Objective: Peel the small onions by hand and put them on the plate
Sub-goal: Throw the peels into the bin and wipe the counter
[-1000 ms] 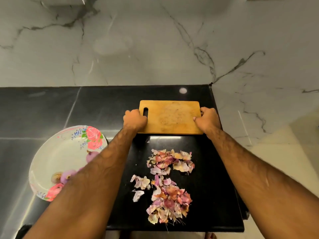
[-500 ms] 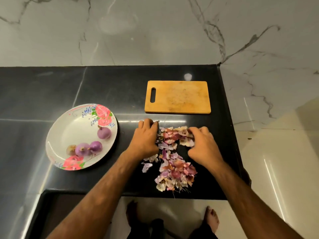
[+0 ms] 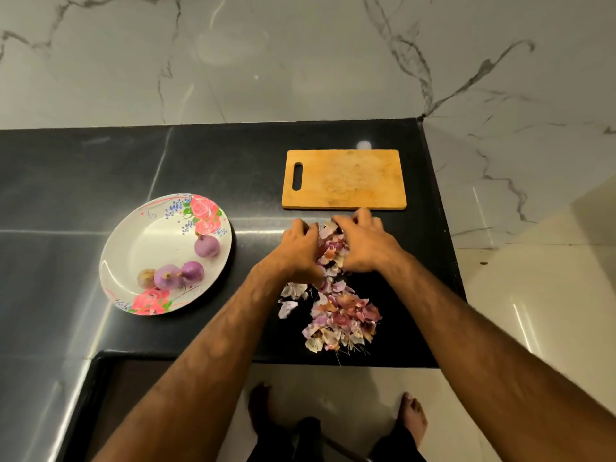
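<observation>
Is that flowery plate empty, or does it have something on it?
Not empty. Four small onions lie on the plate: three clustered near its front edge, one apart farther back.

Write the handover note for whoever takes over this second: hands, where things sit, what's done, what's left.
Left hand and right hand: both curled over the far heap of onion skins, bunching it between them.
Plate, left of the hands: four small onions; the leftmost looks browner, maybe not fully peeled.
Cutting board: bare, behind the hands.
Done: no onions in view off the plate.
Left: likely gathering up the skins, including the near heap.
</observation>
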